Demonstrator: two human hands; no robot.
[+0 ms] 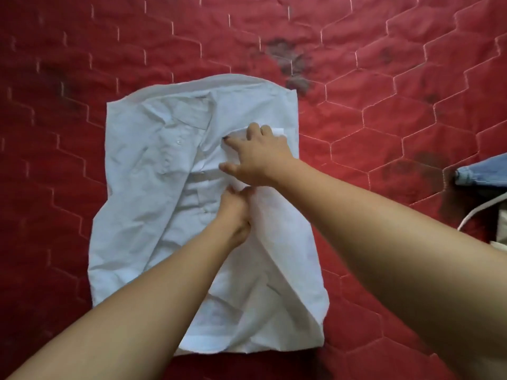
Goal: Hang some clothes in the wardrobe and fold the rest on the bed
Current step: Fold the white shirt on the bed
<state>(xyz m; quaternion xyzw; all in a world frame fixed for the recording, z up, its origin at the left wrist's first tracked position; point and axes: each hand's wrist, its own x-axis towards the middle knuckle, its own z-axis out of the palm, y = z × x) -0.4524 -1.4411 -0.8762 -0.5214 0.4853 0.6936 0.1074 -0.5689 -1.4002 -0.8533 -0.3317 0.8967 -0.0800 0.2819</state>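
A white button-up shirt lies flat on the red quilted bed, collar toward the far side, its sides partly folded in over the middle. My left hand pinches a fold of the shirt's fabric near its centre. My right hand rests just above it with fingers spread, pressing down on the folded-in right panel of the shirt.
A piece of blue denim clothing lies at the right edge of the bed. Below it a white cable and a pale object show at the frame's edge. Dark stains mark the bedcover beyond the shirt.
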